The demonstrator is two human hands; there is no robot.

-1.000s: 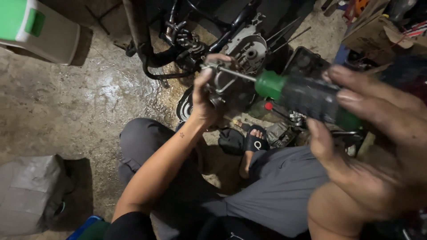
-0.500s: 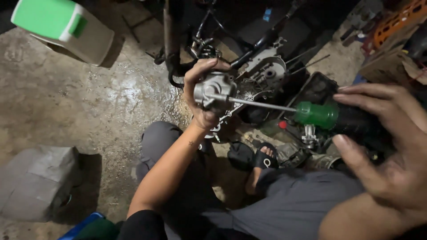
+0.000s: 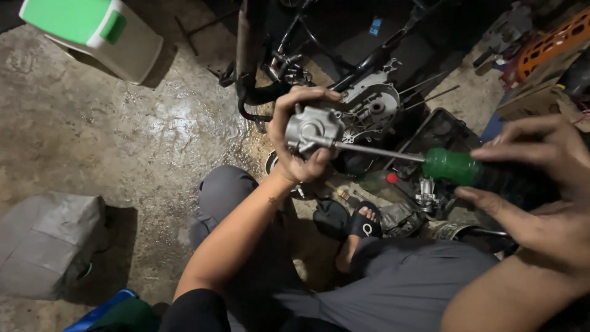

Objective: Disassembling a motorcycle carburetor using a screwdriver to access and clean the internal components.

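One screwdriver (image 3: 455, 165) — one grey metal part (image 3: 313, 128) — one green-lidded bin (image 3: 92, 34), two hands.

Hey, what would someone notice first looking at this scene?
At centre, the left hand grips a small silver metal engine part, while the right hand drives a green-handled screwdriver into it. Behind stands a stripped engine casing; a green-and-white plastic container sits top left on the wet concrete floor.

Floor (image 3: 123, 141): stained, wet-looking concrete. On it: green-and-white plastic container (image 3: 92, 34), grey block (image 3: 46, 243), black tray (image 3: 439, 132), scattered metal parts (image 3: 424, 197).
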